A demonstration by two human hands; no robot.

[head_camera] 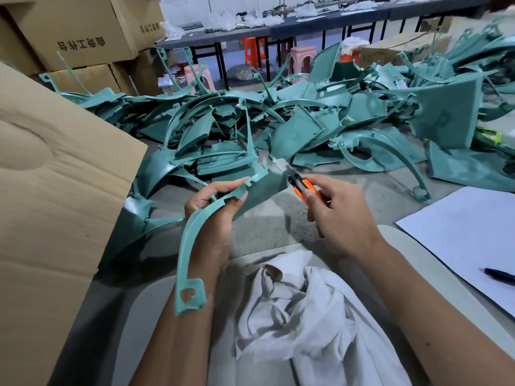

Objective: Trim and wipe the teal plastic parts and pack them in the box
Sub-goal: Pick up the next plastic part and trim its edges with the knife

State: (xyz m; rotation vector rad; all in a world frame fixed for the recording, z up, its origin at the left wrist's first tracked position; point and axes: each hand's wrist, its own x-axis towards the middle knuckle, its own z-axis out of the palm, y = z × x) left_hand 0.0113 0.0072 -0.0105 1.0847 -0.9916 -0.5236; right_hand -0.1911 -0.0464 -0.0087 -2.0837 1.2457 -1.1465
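My left hand (214,215) grips a teal plastic part (192,238), a curved strip with a flat panel at its top and a looped tab at its lower end. In my right hand (338,215) I hold an orange utility knife (302,188), whose blade reaches the panel's upper right edge. A crumpled white cloth (301,310) lies on my lap below both hands. The open cardboard box (53,207) stands at the left, its flap toward me. A large pile of teal parts (292,126) covers the floor ahead.
Stacked cardboard cartons (78,37) rise at the back left. White paper (471,235) with a pen (498,274) lies at the right. Orange and pink stools (301,62) and long dark tables (278,29) stand behind the pile.
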